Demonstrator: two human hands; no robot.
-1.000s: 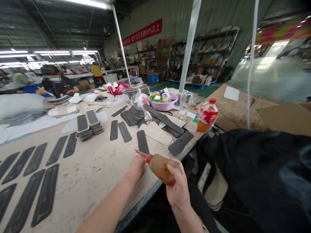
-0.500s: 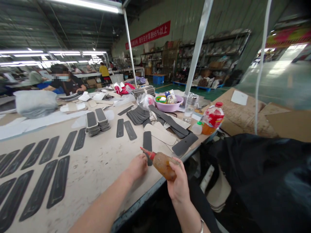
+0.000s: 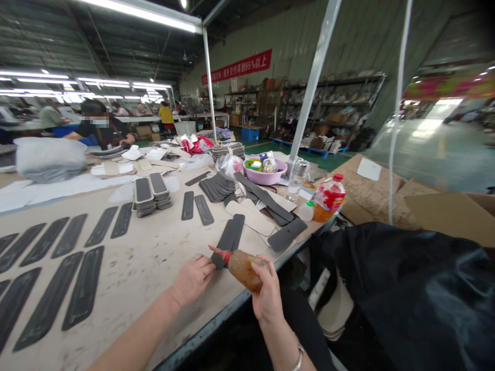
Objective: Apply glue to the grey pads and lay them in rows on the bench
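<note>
Lower centre: the right hand (image 3: pixel 266 301) wraps its fingers round an amber glue bottle (image 3: pixel 243 268) — red nozzle pointing left — while the left hand (image 3: pixel 191 281), fingers together, touches a dark strip (image 3: pixel 228 237) on the table (image 3: pixel 154 257); whether it pinches is unclear.

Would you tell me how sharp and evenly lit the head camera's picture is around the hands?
Head view: the right hand, its amber bottle and the left hand by a dark strip are fairly sharp; ceiling tubes blow out white; the wide lens stretches the leftmost black pieces; the far right is smeared.
</note>
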